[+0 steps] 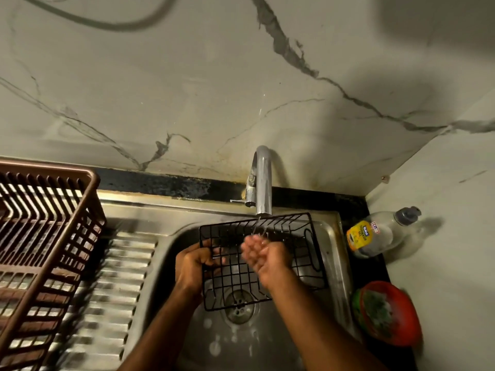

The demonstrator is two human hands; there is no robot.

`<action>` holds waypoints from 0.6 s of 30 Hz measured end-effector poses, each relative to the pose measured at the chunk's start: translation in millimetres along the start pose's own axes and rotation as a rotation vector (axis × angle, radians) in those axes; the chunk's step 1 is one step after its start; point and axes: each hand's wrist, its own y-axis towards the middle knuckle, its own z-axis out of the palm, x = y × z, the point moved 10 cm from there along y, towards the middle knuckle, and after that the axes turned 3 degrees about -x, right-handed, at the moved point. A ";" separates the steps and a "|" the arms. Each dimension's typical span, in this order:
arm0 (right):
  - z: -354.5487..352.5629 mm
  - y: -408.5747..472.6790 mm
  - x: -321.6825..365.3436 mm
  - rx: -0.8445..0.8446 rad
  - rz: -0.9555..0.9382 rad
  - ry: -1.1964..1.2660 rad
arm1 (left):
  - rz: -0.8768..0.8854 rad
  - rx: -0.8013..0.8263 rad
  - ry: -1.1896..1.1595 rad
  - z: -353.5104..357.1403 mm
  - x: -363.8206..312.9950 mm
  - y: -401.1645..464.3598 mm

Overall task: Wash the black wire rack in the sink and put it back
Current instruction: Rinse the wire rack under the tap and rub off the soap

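Observation:
The black wire rack (235, 279) is held over the steel sink (330, 263), under the tap (263, 183). A thin stream of water falls from the spout. My left hand (194, 266) grips the rack's left edge, fingers curled through the wires. My right hand (263, 257) is cupped palm up above the rack's middle, right under the stream, with water running over it and nothing held in it. The sink drain (239, 306) shows through the rack's grid.
A brown plastic dish basket (45, 250) stands on the ribbed drainboard (117, 285) at the left. A dishwash gel bottle (375, 232) lies on the black counter at the right, with a red bowl holding a green scrubber (388, 314) in front of it. Marble wall behind.

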 end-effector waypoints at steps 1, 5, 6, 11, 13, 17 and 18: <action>8.5 -4.8 -15.5 0.043 0.041 -0.102 | 0.015 0.003 0.006 2.4 -2.0 0.2; 11.9 -10.2 -19.5 0.119 0.100 -0.236 | 0.073 0.027 0.013 5.3 -9.5 -3.0; 0.0 -4.1 -3.1 0.047 0.059 -0.197 | 0.081 0.022 -0.002 2.8 -9.8 -4.4; -34.6 15.0 25.1 -0.201 -0.012 0.021 | 0.070 -0.043 -0.078 -1.2 1.9 -11.7; -1.7 2.1 -6.7 -0.001 0.080 -0.085 | 0.058 -0.045 -0.076 8.0 6.9 -11.2; 33.4 -18.6 -40.9 0.233 0.136 -0.442 | 0.056 -0.023 -0.010 10.4 9.2 -4.7; 25.7 -10.2 -26.3 0.173 0.080 -0.493 | 0.061 -0.013 0.008 6.5 7.8 -3.8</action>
